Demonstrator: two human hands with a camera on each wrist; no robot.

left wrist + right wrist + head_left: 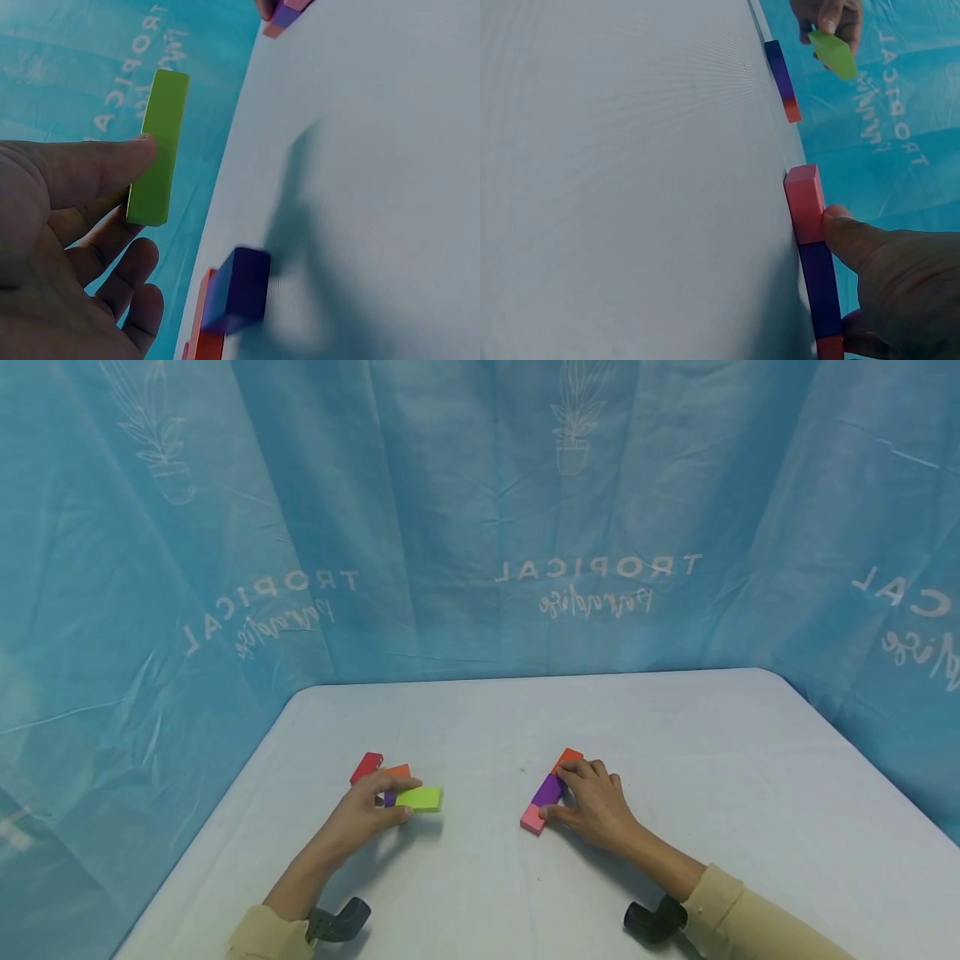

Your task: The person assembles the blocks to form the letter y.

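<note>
My left hand (367, 802) pinches a lime-green block (420, 799) between thumb and fingers, holding it above the table. Below and beyond that hand are a red block (367, 767), an orange block (397, 771) and a purple block (240, 289), partly covered by the fingers in the head view. On the right, a pink block (532, 819), a purple block (547, 790) and an orange-red block (570, 756) lie end to end in a slanting row. My right hand (596, 802) touches this row's right side, its thumb against the pink block and fingertips near the purple-orange joint.
A white-covered table (675, 727) with rounded far corners lies under both hands. Blue printed curtains (450, 510) hang behind it and along its sides. Dark wrist-worn devices (341, 920) stick out beside both cuffs.
</note>
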